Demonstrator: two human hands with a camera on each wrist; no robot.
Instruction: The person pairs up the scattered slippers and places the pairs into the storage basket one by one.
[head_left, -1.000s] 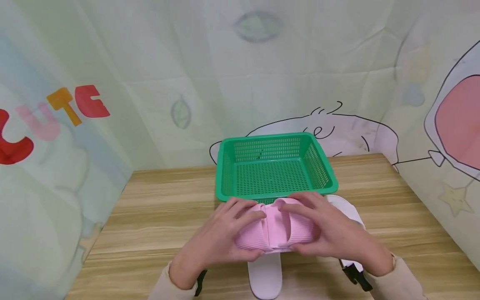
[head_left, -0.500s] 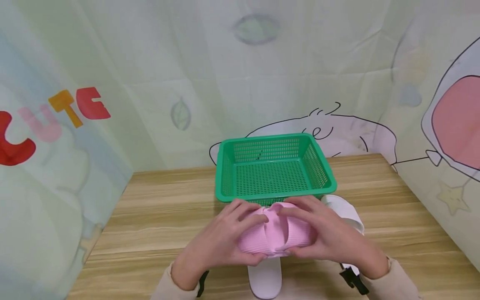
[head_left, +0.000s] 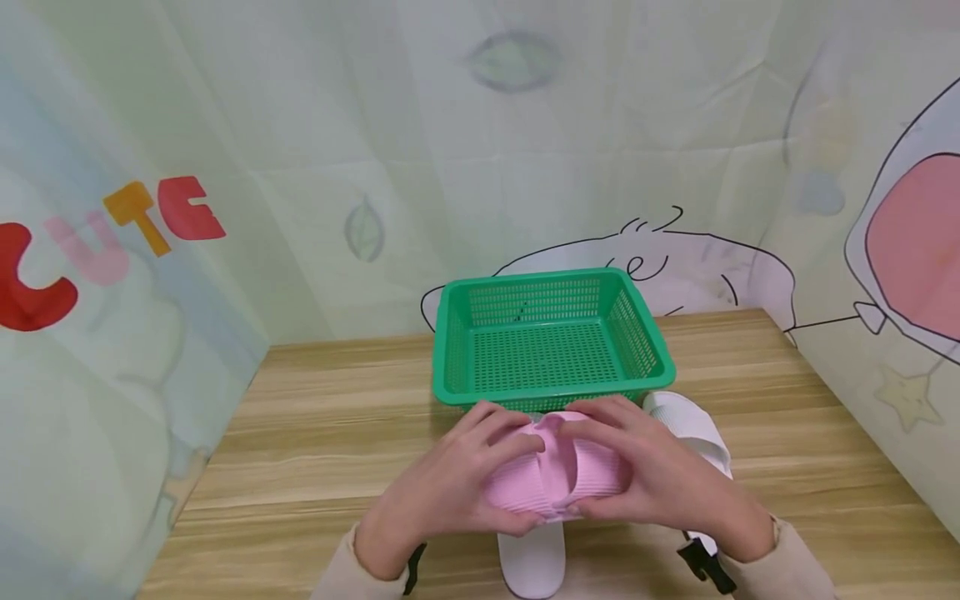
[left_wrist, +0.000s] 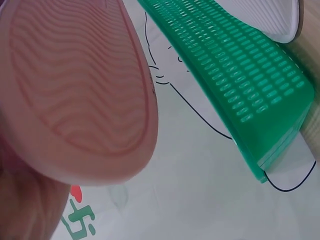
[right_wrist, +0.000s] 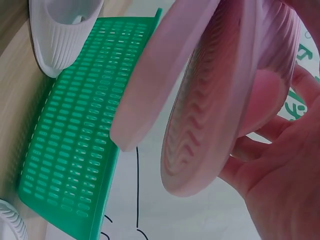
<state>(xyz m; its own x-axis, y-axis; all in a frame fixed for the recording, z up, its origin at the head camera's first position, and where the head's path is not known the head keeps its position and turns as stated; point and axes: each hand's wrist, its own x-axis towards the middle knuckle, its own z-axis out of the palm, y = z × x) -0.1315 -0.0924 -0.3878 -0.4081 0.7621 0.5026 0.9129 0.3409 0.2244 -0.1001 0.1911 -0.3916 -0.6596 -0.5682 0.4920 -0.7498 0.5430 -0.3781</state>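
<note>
In front of the green basket [head_left: 555, 393], a pair of pink slippers [head_left: 557, 468] is up between both hands, over the near white slipper [head_left: 532, 560]; can't tell if they touch it. Left hand [head_left: 459, 477] has fingers curled round one pink slipper; right hand [head_left: 663, 473] grasps the other with curled fingers. Right wrist view: gap between the slippers' ends, wavy tread showing. Second white slipper [head_left: 686, 423] sits beside the right hand, near the basket's corner. Tabletop [head_left: 337, 417] under all.

Risks, my guess: pair isn't flush, so easing either grip could let one slide out and drop onto the white one. Straps look soft, may fold if squeezed hard. Reaching forward too low could bump the basket rim; drifting right could nudge the second white slipper.
</note>
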